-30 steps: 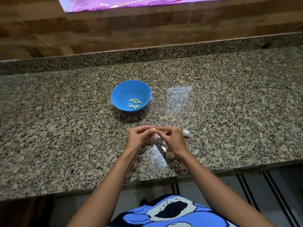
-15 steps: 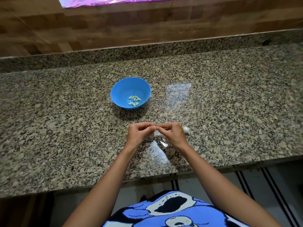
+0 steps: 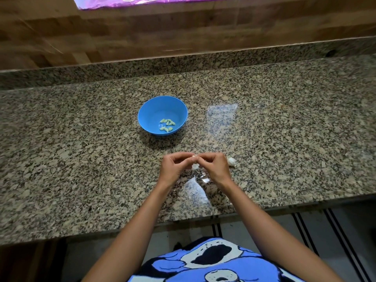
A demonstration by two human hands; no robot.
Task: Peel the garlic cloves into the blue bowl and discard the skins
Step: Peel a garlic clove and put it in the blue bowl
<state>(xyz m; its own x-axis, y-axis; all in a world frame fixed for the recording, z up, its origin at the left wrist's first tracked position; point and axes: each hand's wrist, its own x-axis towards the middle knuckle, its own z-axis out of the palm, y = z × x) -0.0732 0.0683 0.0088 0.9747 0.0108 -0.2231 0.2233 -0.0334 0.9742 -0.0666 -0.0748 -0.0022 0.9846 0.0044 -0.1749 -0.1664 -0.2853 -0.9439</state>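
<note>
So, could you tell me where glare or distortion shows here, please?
Head view: glare patches on the speckled granite counter, one right of the round blue plastic bowl, another near the front edge; the bowl casts a soft shadow toward the viewer; wide-angle bending curves the counter's edges.

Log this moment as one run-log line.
step: peeling | left hand: pinches garlic clove | right hand: pinches garlic clove | blue bowl: holds peeled cloves | garlic piece: beside right hand

Home kitchen: speckled granite table with matching upstand under a wood-panelled wall; a blue bowl of peeled garlic cloves at centre.
</note>
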